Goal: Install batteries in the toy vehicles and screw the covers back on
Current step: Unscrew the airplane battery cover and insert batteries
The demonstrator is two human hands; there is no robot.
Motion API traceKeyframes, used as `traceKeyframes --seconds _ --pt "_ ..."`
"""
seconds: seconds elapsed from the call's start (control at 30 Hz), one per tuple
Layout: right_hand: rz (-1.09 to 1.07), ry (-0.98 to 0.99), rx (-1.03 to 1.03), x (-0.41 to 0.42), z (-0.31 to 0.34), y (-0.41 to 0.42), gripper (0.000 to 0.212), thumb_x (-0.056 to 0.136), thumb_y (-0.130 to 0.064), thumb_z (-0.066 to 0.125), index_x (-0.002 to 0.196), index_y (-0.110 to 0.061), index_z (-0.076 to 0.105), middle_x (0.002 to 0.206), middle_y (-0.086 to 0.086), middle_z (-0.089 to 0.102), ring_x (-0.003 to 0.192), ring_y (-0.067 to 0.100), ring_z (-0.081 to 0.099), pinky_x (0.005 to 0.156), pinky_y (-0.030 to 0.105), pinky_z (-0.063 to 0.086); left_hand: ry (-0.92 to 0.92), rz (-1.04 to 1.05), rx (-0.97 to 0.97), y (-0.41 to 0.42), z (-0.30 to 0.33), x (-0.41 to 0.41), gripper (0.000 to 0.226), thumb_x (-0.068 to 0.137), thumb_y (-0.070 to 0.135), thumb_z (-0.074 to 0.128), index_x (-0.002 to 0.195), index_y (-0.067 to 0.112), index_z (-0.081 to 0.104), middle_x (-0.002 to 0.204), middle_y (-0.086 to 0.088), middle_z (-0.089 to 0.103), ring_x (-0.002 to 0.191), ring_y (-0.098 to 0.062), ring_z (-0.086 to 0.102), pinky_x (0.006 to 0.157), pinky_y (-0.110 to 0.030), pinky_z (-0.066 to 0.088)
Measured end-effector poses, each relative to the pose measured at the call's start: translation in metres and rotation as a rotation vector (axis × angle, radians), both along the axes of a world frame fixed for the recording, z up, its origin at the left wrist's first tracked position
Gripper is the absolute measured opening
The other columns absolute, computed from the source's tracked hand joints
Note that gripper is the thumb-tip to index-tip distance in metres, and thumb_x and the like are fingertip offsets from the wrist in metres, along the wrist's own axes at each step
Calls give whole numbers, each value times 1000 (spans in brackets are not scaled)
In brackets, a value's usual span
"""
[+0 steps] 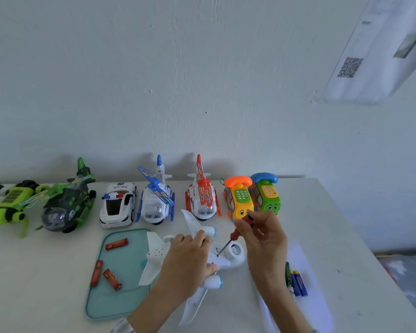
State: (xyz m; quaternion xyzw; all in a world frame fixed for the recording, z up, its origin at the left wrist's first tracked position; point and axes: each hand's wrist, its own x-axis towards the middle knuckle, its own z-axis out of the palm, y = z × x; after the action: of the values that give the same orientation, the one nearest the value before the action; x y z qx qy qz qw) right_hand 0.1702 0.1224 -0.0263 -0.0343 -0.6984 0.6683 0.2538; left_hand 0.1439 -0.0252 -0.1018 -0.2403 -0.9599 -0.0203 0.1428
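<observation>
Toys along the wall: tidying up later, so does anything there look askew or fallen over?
Nothing stands out. The police car, helicopters and toy phones all stand upright in a row.

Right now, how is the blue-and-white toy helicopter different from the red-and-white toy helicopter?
The blue-and-white toy helicopter has blue rotor blades, skids and tail tip; the red-and-white toy helicopter has red ones. The blue one stands left, beside the white police car; the red one stands beside the yellow toy phone car. Both stand upright.

Three helicopters; two phone cars; three red batteries — one airplane; one police car.
</observation>
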Motion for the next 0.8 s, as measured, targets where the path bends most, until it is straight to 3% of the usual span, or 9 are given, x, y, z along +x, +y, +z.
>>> traceKeyframes --seconds 0.13,0.23,0.37,0.5,0.6,0.7,0.8 --pt "24 -4 32 4 -5 -1 23 88 8 55 88 -14 60 77 5 65 62 25 64 60 22 48 -7 -5 -1 -1 -2 0 60 51 62 82 85 14 69 75 3 57 47 -15 51 53 -32 48" --pt "-21 -7 -41 3 -5 1 13 82 1 68 85 -10 63 93 5 62 70 18 67 67 24 50 -20 -4 11 -1 -2 0 61 48 61 83 83 14 69 75 2 57 47 -15 52 53 -32 47" --pt "-8 -28 -13 1 -4 5 15 80 4 68 81 -8 59 70 13 61 59 29 65 64 26 50 -45 -19 24 0 -2 1 60 47 61 84 82 15 69 75 2 57 48 -15 52 53 -33 47" --pt "133 -60 -10 -5 -1 14 26 86 16 52 93 -8 59 80 8 65 72 24 68 73 24 53 -72 -31 25 0 0 -1 58 45 63 83 79 18 69 72 4 56 47 -14 51 52 -31 47" --pt "147 -51 1 -6 -2 15 24 79 5 70 88 -16 63 88 10 63 79 15 68 73 23 52 -81 -16 21 0 1 -1 58 45 62 83 80 17 69 72 4 55 46 -14 50 51 -31 46" --pt "64 16 1 -3 -6 9 22 77 -1 73 79 -19 61 74 9 62 61 30 65 64 27 51 -98 -23 16 0 5 0 59 48 63 82 82 17 70 73 4 56 47 -14 51 52 -31 46" --pt "77 60 16 2 -10 5 19 81 0 59 91 -16 57 79 5 65 63 31 64 65 27 51 -135 -27 -9 -2 5 0 57 55 64 78 85 17 70 75 4 56 49 -14 52 53 -31 45"
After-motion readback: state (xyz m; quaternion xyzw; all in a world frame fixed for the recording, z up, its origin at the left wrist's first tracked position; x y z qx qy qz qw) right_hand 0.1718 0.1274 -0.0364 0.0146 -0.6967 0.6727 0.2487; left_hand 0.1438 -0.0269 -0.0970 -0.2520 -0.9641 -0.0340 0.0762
